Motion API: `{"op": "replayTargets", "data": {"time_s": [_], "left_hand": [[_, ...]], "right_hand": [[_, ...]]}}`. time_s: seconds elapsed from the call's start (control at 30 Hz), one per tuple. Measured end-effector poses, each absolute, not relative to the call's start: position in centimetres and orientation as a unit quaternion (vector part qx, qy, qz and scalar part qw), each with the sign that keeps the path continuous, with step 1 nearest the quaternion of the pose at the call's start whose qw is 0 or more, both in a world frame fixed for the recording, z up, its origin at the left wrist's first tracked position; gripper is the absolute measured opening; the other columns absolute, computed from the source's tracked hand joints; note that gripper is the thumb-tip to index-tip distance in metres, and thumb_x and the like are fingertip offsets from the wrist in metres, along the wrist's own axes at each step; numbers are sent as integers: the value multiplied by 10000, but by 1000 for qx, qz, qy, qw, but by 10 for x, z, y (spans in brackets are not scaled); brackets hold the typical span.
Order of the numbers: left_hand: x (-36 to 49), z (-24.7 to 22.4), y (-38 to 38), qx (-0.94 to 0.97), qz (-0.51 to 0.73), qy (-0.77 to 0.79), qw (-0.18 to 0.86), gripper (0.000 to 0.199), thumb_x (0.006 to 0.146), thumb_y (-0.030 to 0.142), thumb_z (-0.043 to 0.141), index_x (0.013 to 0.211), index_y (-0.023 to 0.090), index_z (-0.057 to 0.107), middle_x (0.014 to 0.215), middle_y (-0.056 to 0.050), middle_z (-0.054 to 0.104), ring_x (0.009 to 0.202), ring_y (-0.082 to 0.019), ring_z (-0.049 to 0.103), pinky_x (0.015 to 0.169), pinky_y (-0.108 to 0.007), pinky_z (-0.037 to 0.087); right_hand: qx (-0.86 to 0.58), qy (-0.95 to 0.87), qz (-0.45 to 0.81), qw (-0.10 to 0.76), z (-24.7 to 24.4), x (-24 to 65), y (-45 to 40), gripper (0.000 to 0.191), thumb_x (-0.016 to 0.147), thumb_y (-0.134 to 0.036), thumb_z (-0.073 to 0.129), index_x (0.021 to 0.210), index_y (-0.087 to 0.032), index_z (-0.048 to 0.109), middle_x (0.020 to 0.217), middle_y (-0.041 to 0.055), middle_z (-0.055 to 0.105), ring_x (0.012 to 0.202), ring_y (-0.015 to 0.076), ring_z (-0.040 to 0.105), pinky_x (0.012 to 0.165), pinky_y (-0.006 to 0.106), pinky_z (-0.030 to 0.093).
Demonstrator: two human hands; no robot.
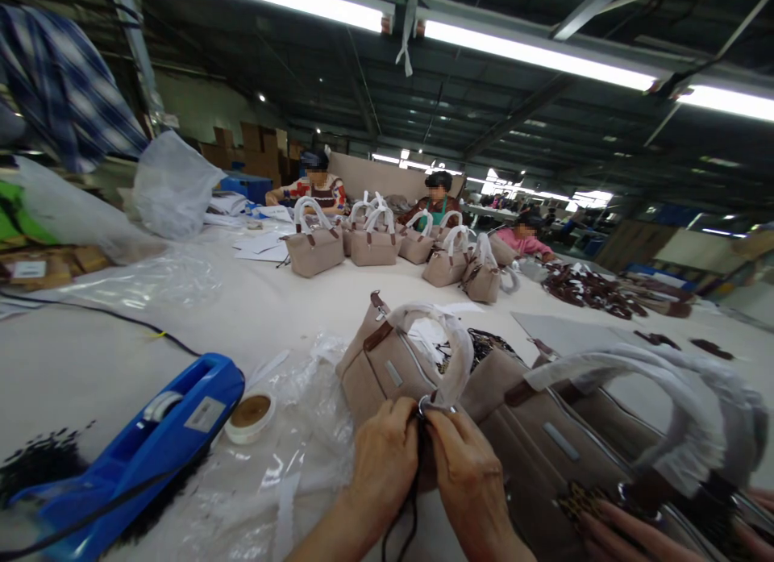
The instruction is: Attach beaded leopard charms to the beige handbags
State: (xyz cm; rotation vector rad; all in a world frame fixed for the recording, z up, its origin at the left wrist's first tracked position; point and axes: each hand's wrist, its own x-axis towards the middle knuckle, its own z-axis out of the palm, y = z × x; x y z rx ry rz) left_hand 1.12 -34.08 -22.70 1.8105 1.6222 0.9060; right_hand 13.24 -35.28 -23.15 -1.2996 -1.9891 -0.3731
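A dark ceiling [375,86] with beams and ribbed panels fills the upper part of the frame. Below it, a row of white tube lights [538,50] slants from the top left down to the right edge. A metal post [136,54] stands at the upper left, with a pale wall [193,102] behind it. Left of centre, cardboard boxes [260,147] are stacked, beside a broad beige panel [387,173]. Right of centre, distant bright patches [505,185] look like windows. A pale, broad bench [254,304] spreads across the lower frame.
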Motion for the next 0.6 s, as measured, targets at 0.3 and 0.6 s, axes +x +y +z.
{"op": "replayTargets", "data": {"time_s": [0.3, 0.6], "left_hand": [[3, -227, -332, 699, 351, 565, 263, 224, 795, 146, 429, 855, 191, 640, 858, -50, 566, 803, -172, 592, 771, -299, 457], [0, -224, -332, 708, 361, 534, 287, 299, 673, 91, 471, 917, 180, 620, 873, -46, 544, 829, -176, 563, 782, -306, 455]], "right_hand": [[-513, -786, -41, 344, -230, 145, -350, 274, 888, -181, 376, 973, -171, 637, 811, 76, 653, 738, 181, 632, 684, 299, 541], [-543, -775, 80, 314, -212, 150, -345, 269, 806, -90, 418, 905, -200, 642, 820, 40, 641, 737, 166, 630, 708, 291, 521]]}}
